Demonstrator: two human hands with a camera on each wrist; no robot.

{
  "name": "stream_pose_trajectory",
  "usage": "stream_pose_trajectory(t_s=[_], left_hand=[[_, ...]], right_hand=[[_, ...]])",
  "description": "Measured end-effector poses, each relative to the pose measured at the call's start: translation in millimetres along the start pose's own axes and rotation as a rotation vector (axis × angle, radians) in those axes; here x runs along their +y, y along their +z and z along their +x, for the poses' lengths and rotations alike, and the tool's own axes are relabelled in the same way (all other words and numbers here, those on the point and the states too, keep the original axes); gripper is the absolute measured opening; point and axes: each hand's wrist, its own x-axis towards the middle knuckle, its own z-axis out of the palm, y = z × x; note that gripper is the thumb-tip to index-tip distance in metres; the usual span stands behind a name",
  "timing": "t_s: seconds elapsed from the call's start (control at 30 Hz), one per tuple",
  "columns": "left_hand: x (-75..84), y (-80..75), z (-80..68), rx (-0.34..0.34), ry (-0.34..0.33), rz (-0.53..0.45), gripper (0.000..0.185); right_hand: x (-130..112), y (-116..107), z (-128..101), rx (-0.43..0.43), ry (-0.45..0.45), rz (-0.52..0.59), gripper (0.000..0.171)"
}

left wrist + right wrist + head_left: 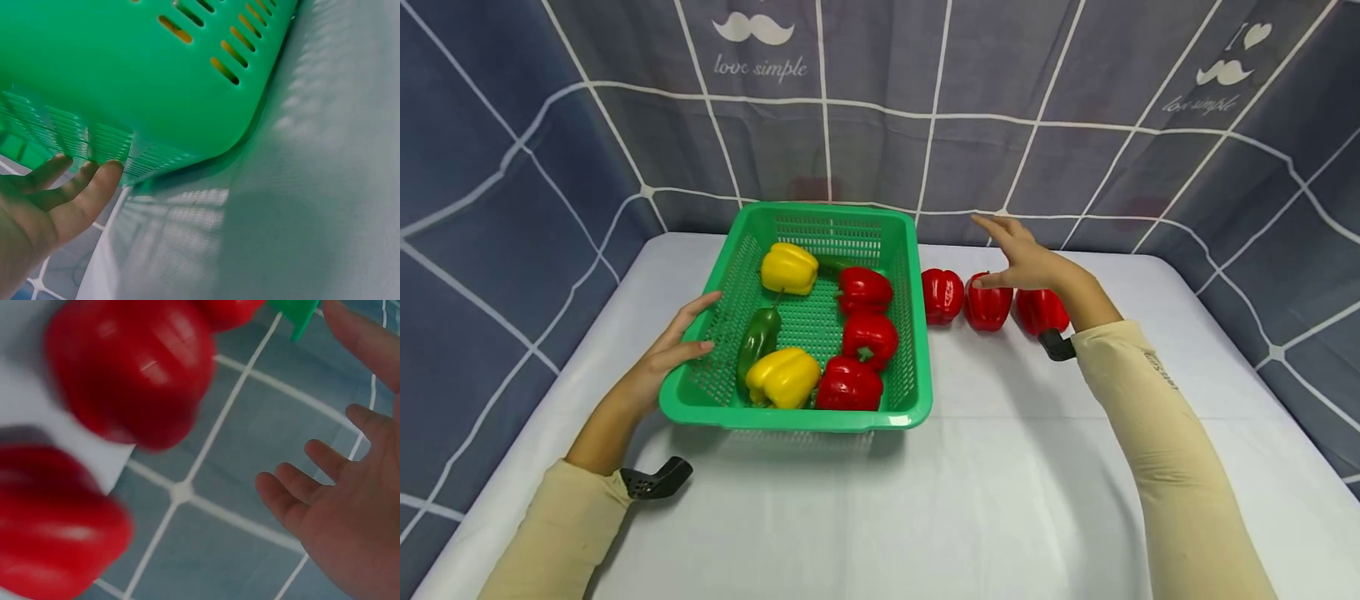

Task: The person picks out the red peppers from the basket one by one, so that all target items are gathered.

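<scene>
Resting against the green basket (910,333), the left hand (666,362) lies with fingers straight. The right hand (1026,258), fingers spread, hovers over the middle red bell pepper (987,307), perhaps touching it.

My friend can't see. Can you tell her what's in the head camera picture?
A green basket of peppers sits on a white table: three red, two yellow and a green one. The left hand rests on its left rim, while the open right hand hovers over three red peppers lined up beside the basket.
</scene>
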Motion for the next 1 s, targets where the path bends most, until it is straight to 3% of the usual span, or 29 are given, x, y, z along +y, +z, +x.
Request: stream_pose_trajectory(t_s=[0.27, 0.47, 0.67, 1.0], left_hand=[[1.6, -1.5, 0.1, 0.015, -0.032, 0.039, 0.062], [2.6, -2.3, -0.6, 0.005, -0.026, 0.043, 0.062], [0.8, -1.4, 1.1, 0.005, -0.034, 0.043, 0.062], [0.0, -3.6, -0.5, 0.026, -0.021, 0.053, 0.063]], right_hand=[[-55, 5, 31, -0.044, -0.172, -0.025, 0.091], [-85, 19, 54, -0.130, -0.275, -0.087, 0.089], [-101, 37, 71, -0.218, -0.287, -0.173, 0.088], [-113, 62, 85, -0.258, -0.271, -0.341, 0.094]])
